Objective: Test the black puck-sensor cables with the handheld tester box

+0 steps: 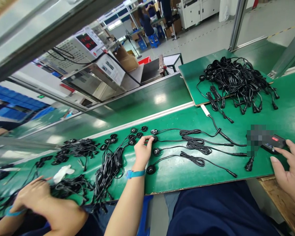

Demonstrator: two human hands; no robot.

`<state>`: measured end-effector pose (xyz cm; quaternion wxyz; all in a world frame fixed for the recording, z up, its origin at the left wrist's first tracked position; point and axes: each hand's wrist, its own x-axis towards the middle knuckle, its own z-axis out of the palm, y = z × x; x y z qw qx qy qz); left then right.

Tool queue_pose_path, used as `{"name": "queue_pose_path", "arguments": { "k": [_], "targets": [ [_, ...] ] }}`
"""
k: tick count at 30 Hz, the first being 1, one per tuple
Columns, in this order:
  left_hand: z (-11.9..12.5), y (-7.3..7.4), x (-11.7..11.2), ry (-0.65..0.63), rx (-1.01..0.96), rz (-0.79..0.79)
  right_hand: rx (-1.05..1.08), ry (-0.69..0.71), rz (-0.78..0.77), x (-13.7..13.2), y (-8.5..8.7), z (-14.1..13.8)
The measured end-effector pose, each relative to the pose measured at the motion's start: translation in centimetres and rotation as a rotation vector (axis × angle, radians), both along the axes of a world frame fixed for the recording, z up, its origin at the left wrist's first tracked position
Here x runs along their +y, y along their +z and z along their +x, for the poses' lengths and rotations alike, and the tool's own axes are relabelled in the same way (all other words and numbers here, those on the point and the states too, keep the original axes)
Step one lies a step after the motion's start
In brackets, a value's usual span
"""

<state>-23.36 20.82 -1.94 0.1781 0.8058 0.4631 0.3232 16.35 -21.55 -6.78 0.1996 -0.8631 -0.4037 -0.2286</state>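
Observation:
My left hand (pixel 143 151), with a blue wrist strap, pinches a round black cable head (pixel 154 138) between thumb and fingers. Its cable (pixel 193 143) runs right with a coiled bundle in the middle. Cables with similar heads lie in rows above and below it, including a lower head (pixel 151 169) and a middle head (pixel 156 151). My right hand (pixel 291 164) is open, fingers apart, with fingertips touching a black control box (pixel 274 143) that has a red lit display. Part of the box area is blurred. A black connector (pixel 249 164) lies beside it.
A pile of coiled black cables (pixel 233 80) lies on a raised green board (pixel 194 73). More cable bundles (pixel 110 164) lie to my left. A co-worker's hands (pixel 34 193) are at the lower left near a white glove-like item (pixel 63 173). A metal frame (pixel 238 24) borders the green bench (pixel 167 183).

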Motion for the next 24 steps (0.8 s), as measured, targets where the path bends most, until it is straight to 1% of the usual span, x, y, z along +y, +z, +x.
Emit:
{"name": "queue_pose_path", "arguments": {
  "k": [4,10,15,20,22,24],
  "targets": [
    [-0.2,-0.4,0.2,0.034,-0.042,-0.1,-0.017,0.015,0.018,0.2,0.5,-0.3],
    [-0.3,-0.4,0.9,0.01,-0.074,-0.234,-0.027,0.026,0.022,0.2,0.6,-0.4],
    [-0.3,0.4,1.3,-0.025,-0.059,-0.315,0.0,0.029,0.027,0.0,0.3,-0.4],
    [0.0,1.5,1.2,-0.042,0.011,-0.359,0.04,0.025,0.046,0.0,-0.1,-0.4],
    [0.2,1.8,1.1,-0.035,0.043,-0.357,0.059,0.026,0.053,0.1,0.0,-0.6],
    [0.4,1.9,1.0,-0.011,0.087,-0.339,0.089,0.025,0.059,0.2,0.7,-1.1]
  ]
}}
